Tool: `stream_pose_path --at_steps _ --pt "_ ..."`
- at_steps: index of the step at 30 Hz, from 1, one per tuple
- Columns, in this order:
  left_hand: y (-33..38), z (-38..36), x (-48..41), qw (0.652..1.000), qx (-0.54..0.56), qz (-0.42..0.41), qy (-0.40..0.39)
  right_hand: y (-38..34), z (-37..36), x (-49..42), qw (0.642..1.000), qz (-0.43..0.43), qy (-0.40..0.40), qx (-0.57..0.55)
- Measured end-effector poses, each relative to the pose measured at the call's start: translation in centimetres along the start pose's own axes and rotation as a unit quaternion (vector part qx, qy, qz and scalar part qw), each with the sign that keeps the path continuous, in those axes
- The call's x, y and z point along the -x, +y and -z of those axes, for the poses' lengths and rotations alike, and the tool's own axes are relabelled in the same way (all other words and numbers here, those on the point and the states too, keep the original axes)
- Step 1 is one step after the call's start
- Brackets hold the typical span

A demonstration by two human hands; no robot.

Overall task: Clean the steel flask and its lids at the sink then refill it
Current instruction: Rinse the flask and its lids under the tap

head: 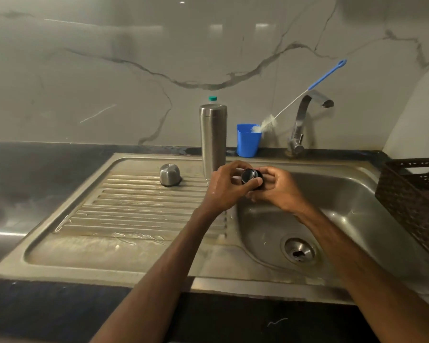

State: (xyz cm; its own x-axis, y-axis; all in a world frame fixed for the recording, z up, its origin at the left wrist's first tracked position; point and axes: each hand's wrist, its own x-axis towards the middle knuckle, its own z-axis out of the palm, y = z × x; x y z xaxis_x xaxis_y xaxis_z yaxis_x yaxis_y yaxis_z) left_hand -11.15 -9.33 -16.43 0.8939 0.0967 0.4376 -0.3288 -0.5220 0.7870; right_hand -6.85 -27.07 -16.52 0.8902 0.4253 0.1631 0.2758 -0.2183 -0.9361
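The tall steel flask (pixel 213 139) stands upright at the back of the ribbed drainboard (pixel 139 209). Its steel cup lid (pixel 169 175) sits upside down to the flask's left. A small dark inner lid (pixel 250 176) is held over the left edge of the sink basin (pixel 352 214). My left hand (pixel 227 185) grips the inner lid from the left with curled fingers and thumb. My right hand (pixel 276 188) holds the same lid from the right and below. Both hands look wet.
A blue cup (pixel 248 141) with a long blue-handled bottle brush (pixel 307 91) stands behind the basin, beside the steel tap (pixel 305 120). A teal bottle cap (pixel 212 98) shows behind the flask. A dark woven basket (pixel 416 201) sits at the right. The drain (pixel 299 251) lies in the basin.
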Motion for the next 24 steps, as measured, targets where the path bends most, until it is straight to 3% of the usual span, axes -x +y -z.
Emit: stream_pose_path --at_steps 10,15,20,24 --pt "-0.1 6.7 0.7 0.996 0.005 -0.049 0.069 -3.2 -3.4 -1.7 0.997 0.015 -0.058 -0.046" --pt "-0.4 8.7 0.9 0.994 0.003 -0.018 0.11 -3.0 -4.9 -2.0 0.997 0.017 -0.06 -0.038" --pt "-2.2 9.6 0.8 0.99 0.078 0.06 0.1 -2.9 -5.3 -2.6 0.997 0.011 -0.072 -0.04" --pt "-3.8 9.9 -0.1 0.991 -0.054 0.068 0.105 -1.8 -5.5 -3.0 0.997 0.013 -0.04 -0.063"
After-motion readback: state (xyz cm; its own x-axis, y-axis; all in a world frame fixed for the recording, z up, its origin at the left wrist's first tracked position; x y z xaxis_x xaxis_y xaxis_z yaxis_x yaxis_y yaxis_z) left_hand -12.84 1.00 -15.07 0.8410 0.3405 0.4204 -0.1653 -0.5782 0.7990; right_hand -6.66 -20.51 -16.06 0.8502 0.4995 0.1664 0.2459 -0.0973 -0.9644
